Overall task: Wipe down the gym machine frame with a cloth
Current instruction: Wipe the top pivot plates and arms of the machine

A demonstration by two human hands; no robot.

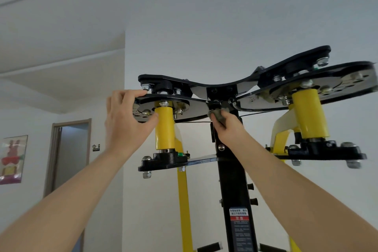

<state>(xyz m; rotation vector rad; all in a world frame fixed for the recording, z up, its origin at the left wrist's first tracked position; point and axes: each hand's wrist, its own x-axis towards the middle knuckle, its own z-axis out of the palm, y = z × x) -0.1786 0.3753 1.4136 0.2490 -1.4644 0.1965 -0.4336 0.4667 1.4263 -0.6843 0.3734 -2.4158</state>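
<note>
Your two forearms rise from 7 and 5 o'clock toward the middle of the view.

Your right hand (pixel 227 127) has its grip clenched on the grey cloth (pixel 218 115). The cloth is bunched and pressed against the black fitting at the head of the black upright (pixel 233 180), the machine's central post.

Your left hand (pixel 126 116), at 9 o'clock of the cloth, grasps the rim of the left disc (pixel 190 106). The fingers lie over its top edge and the thumb is below, touching the left yellow sleeve (pixel 164 131).

Above both hands, the black top plate (pixel 204 82) spans the upright. At 3 o'clock stand the right disc (pixel 337 80) and the right yellow sleeve (pixel 308 114).

A warning label (pixel 241 227) sits low on the upright, at 6 o'clock.

Beyond the machine, at 8 o'clock, a doorway (pixel 69 149) opens in the white wall (pixel 204 16), and a poster (pixel 13 157) hangs at 9 o'clock.
</note>
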